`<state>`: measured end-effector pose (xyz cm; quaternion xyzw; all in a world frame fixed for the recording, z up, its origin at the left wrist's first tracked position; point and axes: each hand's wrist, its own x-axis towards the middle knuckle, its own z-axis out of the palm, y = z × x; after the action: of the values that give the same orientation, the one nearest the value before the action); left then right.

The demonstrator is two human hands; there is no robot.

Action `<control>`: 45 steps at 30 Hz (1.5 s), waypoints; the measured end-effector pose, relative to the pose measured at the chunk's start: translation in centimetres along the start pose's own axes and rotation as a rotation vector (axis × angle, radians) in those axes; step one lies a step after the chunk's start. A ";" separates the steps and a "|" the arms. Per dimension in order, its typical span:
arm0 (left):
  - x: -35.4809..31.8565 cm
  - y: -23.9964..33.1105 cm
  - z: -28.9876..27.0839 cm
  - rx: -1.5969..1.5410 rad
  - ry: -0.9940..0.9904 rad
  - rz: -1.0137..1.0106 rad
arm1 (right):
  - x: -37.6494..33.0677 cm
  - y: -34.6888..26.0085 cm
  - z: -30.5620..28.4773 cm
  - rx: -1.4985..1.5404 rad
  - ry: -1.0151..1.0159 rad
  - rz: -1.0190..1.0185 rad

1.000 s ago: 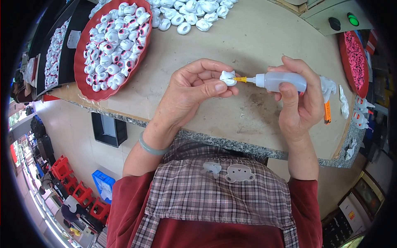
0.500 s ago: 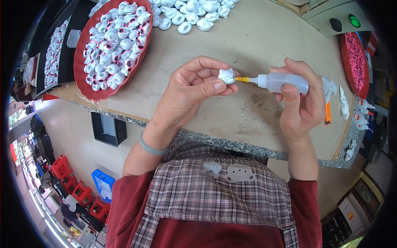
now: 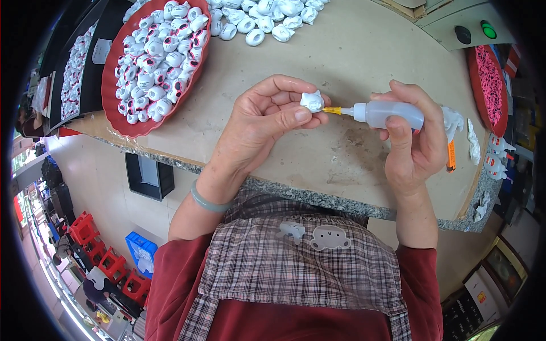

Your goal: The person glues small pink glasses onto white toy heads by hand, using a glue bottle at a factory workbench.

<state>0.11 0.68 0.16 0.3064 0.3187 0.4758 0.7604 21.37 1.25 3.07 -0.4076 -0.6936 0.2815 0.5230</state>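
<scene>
Between its thumb and fingers, my left hand pinches a small white cat-head figurine above the table. My right hand is wrapped round a translucent squeeze bottle, which lies nearly level and points left. Its yellow needle tip meets the figurine's lower right edge. Whether any liquid comes out is too small to see. A red scalloped tray at the far left holds many white pieces, some with pink-red rims. More white pieces lie loose at the back.
Pink pieces fill a red dish at the far right. Glue bottles, crumpled tissue and an orange-handled tool lie at the right side. The stone table edge runs before me. A black bin stands on the floor.
The white figurine has turned slightly in my left fingers, so its face shows differently. The needle tip now touches it a little lower. My right hand has hardly moved.
</scene>
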 end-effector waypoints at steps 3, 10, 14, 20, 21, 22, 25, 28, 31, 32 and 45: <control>0.0 0.0 0.0 0.002 -0.008 0.004 | 0.1 0.0 0.1 -0.006 -0.015 0.004; 0.1 0.0 0.0 0.023 -0.035 -0.011 | 0.0 0.1 0.3 0.013 -0.014 0.005; 0.0 0.1 0.0 0.032 -0.030 -0.025 | -0.1 0.2 0.4 0.022 0.003 -0.004; 0.1 -0.1 -0.4 -0.073 -0.063 -0.002 | -0.2 0.3 0.2 0.012 0.018 -0.010; 0.0 0.0 -0.4 -0.073 -0.062 -0.002 | -0.2 0.3 0.2 0.028 0.022 -0.014; 0.0 0.0 -0.3 -0.078 -0.063 0.000 | -0.1 0.3 0.2 0.029 0.021 -0.014; 0.1 0.1 -0.3 -0.085 -0.065 0.000 | 0.0 0.4 0.1 0.097 0.052 -0.022; 0.0 0.0 -0.4 -0.084 -0.062 -0.002 | 0.0 0.2 0.1 0.065 0.029 0.014; 0.1 0.1 -0.4 -0.081 -0.064 -0.002 | 0.0 0.6 0.2 0.049 0.030 -0.006; 0.1 0.1 -0.4 -0.079 -0.068 -0.002 | 0.0 0.7 0.2 0.044 0.026 -0.017; 0.1 0.0 -0.6 -0.110 -0.073 0.001 | 0.0 0.1 -0.1 -0.038 -0.032 0.025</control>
<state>-0.33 0.86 -0.18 0.2816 0.2641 0.4812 0.7870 21.46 1.29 2.96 -0.4213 -0.7021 0.2815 0.5004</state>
